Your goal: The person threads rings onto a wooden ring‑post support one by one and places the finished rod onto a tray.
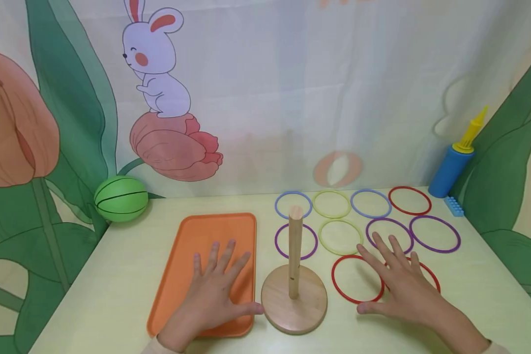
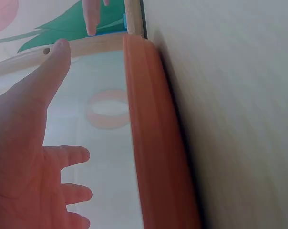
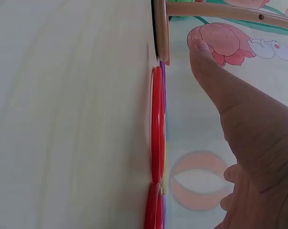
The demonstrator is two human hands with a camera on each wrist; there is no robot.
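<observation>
My left hand (image 1: 214,290) is spread over the orange tray (image 1: 186,255), fingers apart and holding nothing; in the left wrist view the hand (image 2: 25,143) is beside the tray's side wall (image 2: 156,133). My right hand (image 1: 402,290), also spread and empty, hovers over the red rings, one (image 1: 334,275) at its left and one (image 1: 435,280) partly hidden under it. The right wrist view has that hand (image 3: 258,129) clear of a red ring (image 3: 157,124). Between the hands stands a wooden post (image 1: 294,246) on a round base (image 1: 294,314).
Blue, yellow, purple and red rings lie in rows behind the right hand, including a yellow ring (image 1: 320,236) and a purple one (image 1: 457,241). A green ball (image 1: 121,198) sits back left. At back right are a blue and yellow pump (image 1: 452,169) and a light blue block (image 1: 454,206).
</observation>
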